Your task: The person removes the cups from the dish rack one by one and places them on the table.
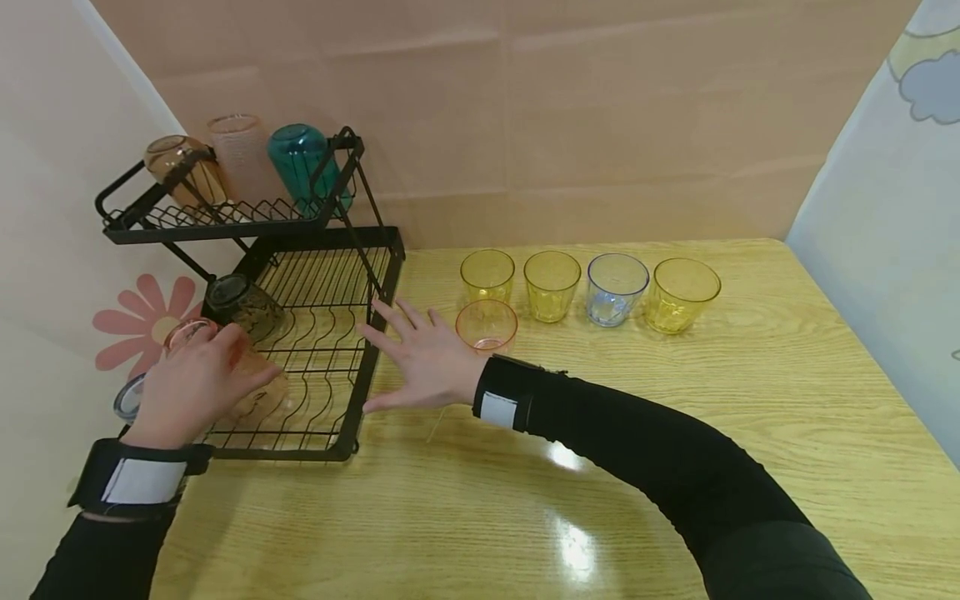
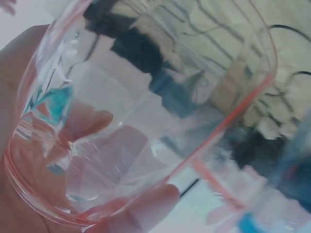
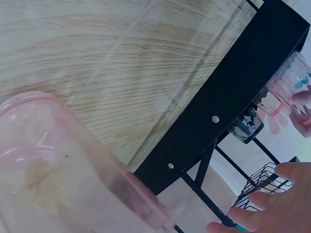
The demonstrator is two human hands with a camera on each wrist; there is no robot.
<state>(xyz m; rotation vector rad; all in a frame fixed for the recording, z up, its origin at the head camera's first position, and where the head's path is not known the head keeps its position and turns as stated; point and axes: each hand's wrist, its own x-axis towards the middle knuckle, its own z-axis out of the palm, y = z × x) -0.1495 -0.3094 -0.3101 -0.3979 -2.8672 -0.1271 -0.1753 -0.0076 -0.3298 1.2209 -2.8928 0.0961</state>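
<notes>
Tabletop (image 1: 420,517): only head shows 5 glasses (image 1: 552,292)

My right fingers (image 3: 248,219) stretch in at lower right, near a black rack (image 3: 223,97). A pink glass (image 3: 73,170) (see-through, very near) fills lower left, before the wood-grained tabletop (image 3: 146,73); beyond, my left fingers (image 3: 302,101) hold a second glass (image 3: 287,82).

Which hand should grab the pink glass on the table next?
Probably the right hand: it's empty and close to that pink glass, while the left hand grips another pink tumbler at the dish rack.
</notes>
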